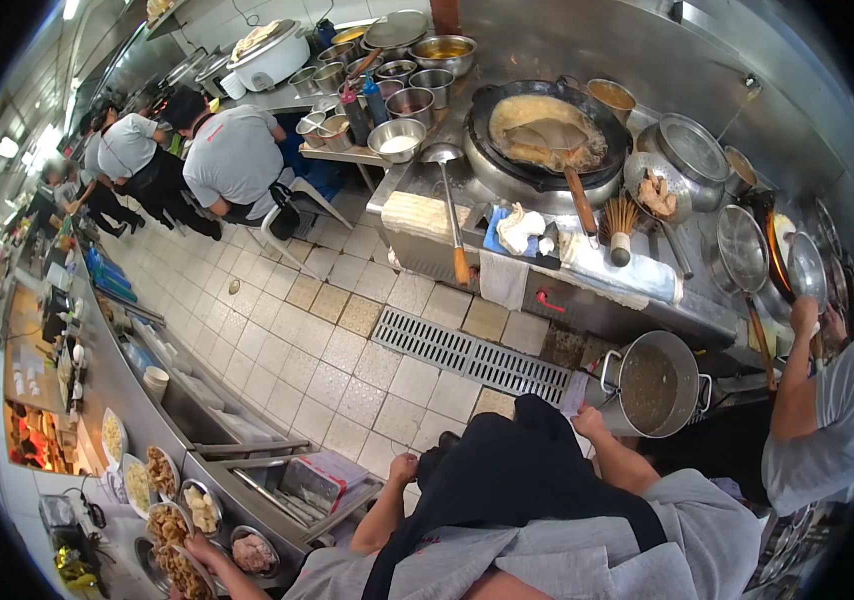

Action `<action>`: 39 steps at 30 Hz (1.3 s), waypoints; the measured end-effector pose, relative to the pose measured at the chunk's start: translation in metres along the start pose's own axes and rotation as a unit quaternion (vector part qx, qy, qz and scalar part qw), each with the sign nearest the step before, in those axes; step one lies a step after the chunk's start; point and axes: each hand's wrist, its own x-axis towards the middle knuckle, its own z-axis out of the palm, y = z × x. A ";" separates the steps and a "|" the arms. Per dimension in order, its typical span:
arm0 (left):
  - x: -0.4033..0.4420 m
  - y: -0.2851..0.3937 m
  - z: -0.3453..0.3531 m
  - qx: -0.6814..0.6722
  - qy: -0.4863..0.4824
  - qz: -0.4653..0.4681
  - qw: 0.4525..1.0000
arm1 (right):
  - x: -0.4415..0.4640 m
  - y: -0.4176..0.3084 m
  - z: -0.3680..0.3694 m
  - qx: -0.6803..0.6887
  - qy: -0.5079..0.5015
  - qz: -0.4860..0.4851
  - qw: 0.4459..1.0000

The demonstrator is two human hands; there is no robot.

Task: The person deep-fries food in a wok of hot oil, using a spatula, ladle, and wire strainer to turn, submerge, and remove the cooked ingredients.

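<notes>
My left hand point(404, 468) hangs beside my dark apron point(507, 470), its fingers curled into a fist with nothing visible in it. It is nearest to an open drawer point(322, 482) under the left counter. My right hand point(588, 423) is closed at the lower end of a pale strip of cloth or paper point(574, 392). Right of that hand stands a large metal pot point(658, 385) of cloudy liquid. Ahead, on the stove, a wok point(547, 135) of bubbling oil holds a wooden-handled strainer point(559, 145), out of reach of both hands.
A ladle point(444, 205), a bamboo brush point(619, 225) and pans line the stove. At right a co-worker's hand point(805, 315) grips a pan. Another person's hand point(204, 552) holds a plate of fried food at lower left. A floor grate point(467, 355) crosses the tiles. Several people work at the back.
</notes>
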 end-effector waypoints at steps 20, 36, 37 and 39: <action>0.009 -0.008 0.013 0.002 -0.033 -0.064 0.997 | -0.005 -0.005 0.000 0.047 0.025 0.028 0.998; 0.009 0.008 0.013 0.044 -0.009 -0.026 0.999 | 0.009 0.004 0.014 0.031 -0.016 0.034 0.999; 0.006 0.010 0.012 0.057 -0.005 -0.009 0.998 | 0.007 0.000 0.010 0.034 -0.018 0.043 0.998; 0.003 0.007 0.015 0.050 0.004 0.002 0.999 | 0.006 -0.006 0.003 0.033 -0.028 0.045 0.998</action>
